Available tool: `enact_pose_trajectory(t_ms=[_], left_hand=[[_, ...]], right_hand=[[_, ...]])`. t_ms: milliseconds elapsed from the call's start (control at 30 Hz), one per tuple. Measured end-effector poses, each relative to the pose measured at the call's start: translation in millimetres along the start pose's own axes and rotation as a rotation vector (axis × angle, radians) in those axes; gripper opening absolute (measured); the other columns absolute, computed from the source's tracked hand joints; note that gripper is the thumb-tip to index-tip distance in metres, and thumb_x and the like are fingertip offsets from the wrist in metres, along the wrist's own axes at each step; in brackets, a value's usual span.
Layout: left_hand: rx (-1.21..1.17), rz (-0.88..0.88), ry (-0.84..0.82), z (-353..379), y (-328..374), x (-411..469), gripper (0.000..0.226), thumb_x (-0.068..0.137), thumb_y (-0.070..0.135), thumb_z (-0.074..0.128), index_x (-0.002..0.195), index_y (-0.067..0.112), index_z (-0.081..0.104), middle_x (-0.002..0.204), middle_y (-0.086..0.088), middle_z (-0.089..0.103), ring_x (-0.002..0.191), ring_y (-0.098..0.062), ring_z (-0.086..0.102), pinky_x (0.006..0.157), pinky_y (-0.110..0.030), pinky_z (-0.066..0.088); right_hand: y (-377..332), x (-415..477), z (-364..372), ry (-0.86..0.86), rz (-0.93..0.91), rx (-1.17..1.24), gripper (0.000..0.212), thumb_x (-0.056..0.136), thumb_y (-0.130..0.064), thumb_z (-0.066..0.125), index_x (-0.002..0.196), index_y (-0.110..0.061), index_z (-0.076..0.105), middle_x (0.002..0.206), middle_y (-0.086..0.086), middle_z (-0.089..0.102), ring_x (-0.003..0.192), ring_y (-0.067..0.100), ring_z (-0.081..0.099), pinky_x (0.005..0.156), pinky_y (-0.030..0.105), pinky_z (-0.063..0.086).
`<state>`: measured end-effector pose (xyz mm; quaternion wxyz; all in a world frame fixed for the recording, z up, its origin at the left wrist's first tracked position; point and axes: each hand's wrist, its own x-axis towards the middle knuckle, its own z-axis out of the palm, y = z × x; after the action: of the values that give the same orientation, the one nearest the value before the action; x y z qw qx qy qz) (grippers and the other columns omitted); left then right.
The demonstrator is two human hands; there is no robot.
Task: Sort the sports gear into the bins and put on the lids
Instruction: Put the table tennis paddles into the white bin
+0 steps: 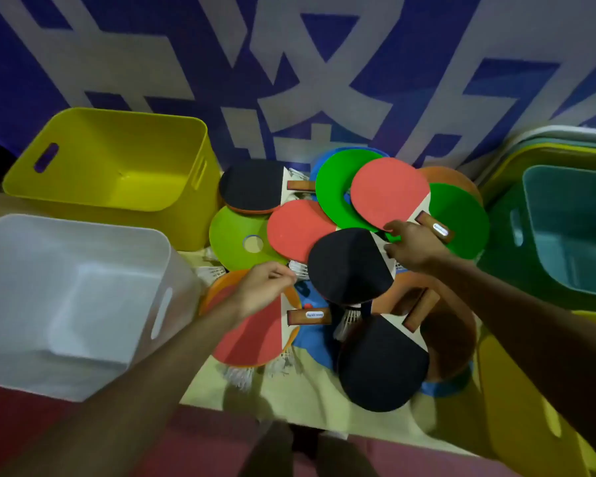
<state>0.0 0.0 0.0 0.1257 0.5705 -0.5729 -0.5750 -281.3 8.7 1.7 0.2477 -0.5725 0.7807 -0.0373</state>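
Observation:
A heap of gear lies on the floor between the bins: several table tennis paddles, flat marker discs and white shuttlecocks. My left hand (265,287) pinches at a white shuttlecock (299,270) beside a lime disc (233,235). My right hand (415,247) curls over the neck of a black-faced paddle (348,266), whose handle is hidden under it. A red paddle (389,192) lies just behind that hand, its handle (436,228) showing past the knuckles. Another red paddle (255,335) and a black paddle (382,366) lie nearer me.
A yellow bin (117,160) and a white bin (66,297) stand open on the left. On the right a teal bin (572,228) sits inside a green one (503,266), with another yellow bin (516,407) nearer and stacked lids (565,137) behind. A blue banner hangs at the back.

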Motion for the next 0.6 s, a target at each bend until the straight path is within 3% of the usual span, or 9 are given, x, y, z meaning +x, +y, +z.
enact_pose_trajectory(t_ms=[67, 133, 300, 367, 467, 600], left_hand=[[0.066, -0.004, 0.017, 9.2, -4.4, 0.7, 0.009, 0.088, 0.005, 0.059, 0.093, 0.009, 0.066, 0.085, 0.002, 0.062, 0.079, -0.007, 0.056, 0.063, -0.005, 0.039], [0.063, -0.022, 0.011, 24.5, -16.0, 1.9, 0.013, 0.085, 0.001, 0.059, 0.091, 0.011, 0.063, 0.084, -0.001, 0.060, 0.080, -0.011, 0.056, 0.059, -0.005, 0.038], [0.089, -0.068, 0.081, 64.8, -38.5, 5.2, 0.025, 0.079, -0.002, 0.070, 0.101, 0.004, 0.062, 0.094, -0.009, 0.062, 0.094, -0.020, 0.059, 0.069, -0.011, 0.044], [0.246, -0.015, 0.116, 71.2, -47.7, 5.0, 0.030, 0.077, -0.003, 0.069, 0.106, 0.002, 0.064, 0.108, -0.012, 0.064, 0.104, -0.025, 0.060, 0.081, -0.019, 0.043], [0.624, 0.074, 0.124, 76.2, -58.7, 1.7, 0.042, 0.076, 0.009, 0.068, 0.117, 0.019, 0.061, 0.118, -0.002, 0.059, 0.113, -0.023, 0.052, 0.094, -0.029, 0.036], [0.868, 0.167, 0.152, 86.2, -64.4, -1.1, 0.049, 0.080, 0.026, 0.065, 0.127, 0.029, 0.050, 0.123, 0.008, 0.053, 0.120, -0.017, 0.041, 0.096, -0.029, 0.023]], right_hand=[[9.3, 2.0, 6.6, 0.010, -0.027, -0.035, 0.033, 0.091, -0.019, 0.055, 0.122, -0.007, 0.057, 0.116, 0.022, 0.062, 0.110, 0.038, 0.055, 0.091, 0.040, 0.044], [20.0, 1.5, 14.5, -0.004, -0.019, -0.072, 0.026, 0.093, -0.024, 0.051, 0.111, -0.008, 0.060, 0.113, 0.019, 0.061, 0.107, 0.037, 0.056, 0.089, 0.042, 0.046], [35.8, 5.0, 26.4, -0.009, -0.079, -0.222, 0.024, 0.090, -0.017, 0.046, 0.111, -0.014, 0.057, 0.120, 0.011, 0.056, 0.110, 0.030, 0.052, 0.095, 0.042, 0.042], [40.8, 9.0, 31.4, -0.006, -0.107, -0.273, 0.029, 0.089, -0.017, 0.044, 0.116, -0.014, 0.056, 0.126, 0.011, 0.054, 0.117, 0.030, 0.048, 0.101, 0.044, 0.036], [44.3, 13.0, 36.3, -0.043, -0.115, -0.320, 0.039, 0.090, -0.016, 0.043, 0.128, -0.016, 0.050, 0.137, 0.010, 0.048, 0.130, 0.028, 0.040, 0.114, 0.050, 0.022], [44.6, 15.8, 36.7, -0.088, -0.130, -0.342, 0.053, 0.089, -0.009, 0.042, 0.141, -0.016, 0.037, 0.146, 0.008, 0.039, 0.140, 0.025, 0.029, 0.118, 0.053, 0.007]])
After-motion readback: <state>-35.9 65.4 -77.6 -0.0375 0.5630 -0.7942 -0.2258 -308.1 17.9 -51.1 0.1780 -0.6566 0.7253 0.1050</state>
